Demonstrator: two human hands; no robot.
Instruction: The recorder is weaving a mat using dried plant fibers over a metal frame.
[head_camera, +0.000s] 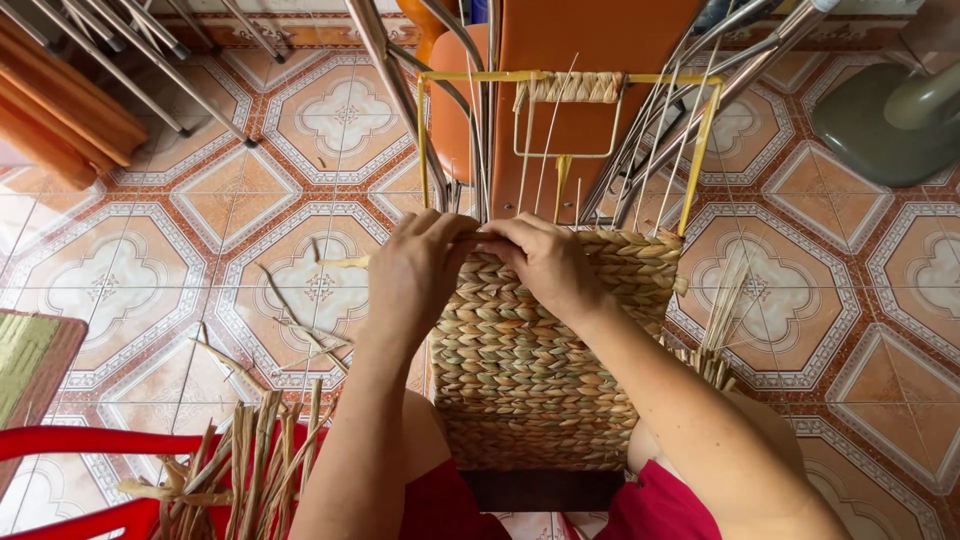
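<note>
Both hands, the left hand (415, 275) and the right hand (548, 262), press their fingertips together at the top edge of a woven basket panel (530, 350) (braided straw on a yellow wire frame (700, 140)). Loose dried stalks (255, 460) lie at lower left over the patterned tile floor (130, 270).

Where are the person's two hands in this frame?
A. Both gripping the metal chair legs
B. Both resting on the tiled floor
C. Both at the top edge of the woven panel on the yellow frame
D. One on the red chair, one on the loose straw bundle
C: the left hand and right hand meet at the upper edge of the woven panel, below the bare part of the yellow frame.
</note>
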